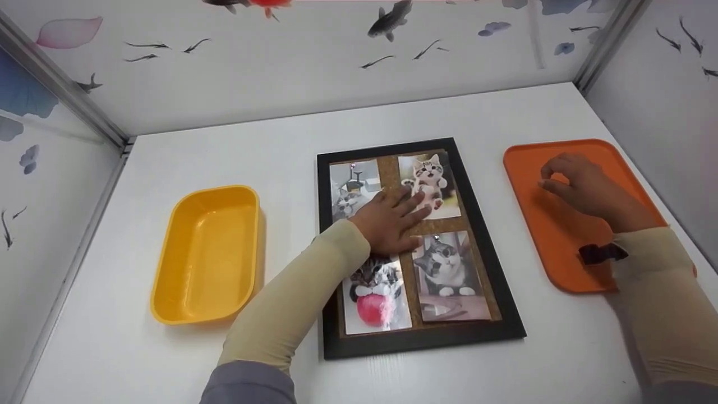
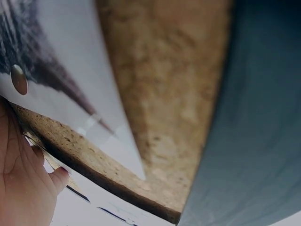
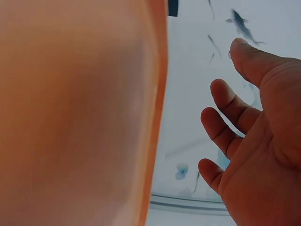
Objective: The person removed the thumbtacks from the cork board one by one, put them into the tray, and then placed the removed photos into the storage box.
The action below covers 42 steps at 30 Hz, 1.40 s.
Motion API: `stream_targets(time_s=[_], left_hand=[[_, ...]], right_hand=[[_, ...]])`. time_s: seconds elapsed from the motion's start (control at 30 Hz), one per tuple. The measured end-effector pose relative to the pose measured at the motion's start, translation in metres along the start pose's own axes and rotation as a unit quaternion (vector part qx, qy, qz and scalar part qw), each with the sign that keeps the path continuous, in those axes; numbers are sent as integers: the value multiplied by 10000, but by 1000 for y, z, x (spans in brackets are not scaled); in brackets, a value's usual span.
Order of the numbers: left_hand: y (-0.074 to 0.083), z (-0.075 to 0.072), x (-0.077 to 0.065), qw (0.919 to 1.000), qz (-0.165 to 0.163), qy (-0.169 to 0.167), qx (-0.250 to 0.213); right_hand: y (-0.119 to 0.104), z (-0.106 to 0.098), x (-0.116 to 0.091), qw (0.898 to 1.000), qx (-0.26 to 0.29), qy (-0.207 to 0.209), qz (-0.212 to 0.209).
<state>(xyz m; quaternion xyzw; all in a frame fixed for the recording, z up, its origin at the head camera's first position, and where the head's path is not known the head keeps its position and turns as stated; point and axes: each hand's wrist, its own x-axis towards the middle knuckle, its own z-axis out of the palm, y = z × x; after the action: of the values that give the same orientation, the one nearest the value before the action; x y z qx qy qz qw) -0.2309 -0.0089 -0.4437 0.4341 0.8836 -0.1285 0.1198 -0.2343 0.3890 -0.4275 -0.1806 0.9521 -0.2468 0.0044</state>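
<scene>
My left hand (image 1: 390, 221) lies with spread fingers over the middle of a black-framed corkboard (image 1: 426, 225). Several cat photos are on the board: a kitten photo (image 1: 429, 182) at upper right, a grey-and-white cat photo (image 1: 449, 275) at lower right, and a photo with a pink ball (image 1: 377, 306) at lower left. The upper left photo (image 1: 356, 174) is partly covered by the hand. Up close in the left wrist view, a shiny round pin head (image 2: 19, 79) sits on one photo. Above the orange tray (image 1: 533, 219), my right hand (image 1: 586, 188) has loosely bent fingers, with nothing visible between them.
To the left stands a yellow rectangular bin (image 1: 210, 261) with nothing visible inside. White panels (image 1: 314, 73) with painted fish enclose the white table (image 1: 291, 146) at the back and both sides. A dark strap (image 1: 603, 254) is at the right wrist.
</scene>
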Motion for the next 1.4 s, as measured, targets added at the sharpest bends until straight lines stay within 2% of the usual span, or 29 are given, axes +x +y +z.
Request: stream_targets(time_s=[0.17,0.37,0.8,1.17,1.4], left_hand=[[1,0,-1,10000,21,50,-43],[1,-1,-1,10000,15,55,-22],[0,2,1,10000,2,-20,47],[2,-1,0,9999,-36,-36,87],[2,-3,-2,10000,-18,-11,37]], right_hand=[[12,3,4,9996,127,-172,157],[22,2,6,9958,387,-476,683],[30,3,13,9908,449,-988,813],[31,3,17,9921,192,-1162,441],[32,3,18,9910,146,-1241,476]])
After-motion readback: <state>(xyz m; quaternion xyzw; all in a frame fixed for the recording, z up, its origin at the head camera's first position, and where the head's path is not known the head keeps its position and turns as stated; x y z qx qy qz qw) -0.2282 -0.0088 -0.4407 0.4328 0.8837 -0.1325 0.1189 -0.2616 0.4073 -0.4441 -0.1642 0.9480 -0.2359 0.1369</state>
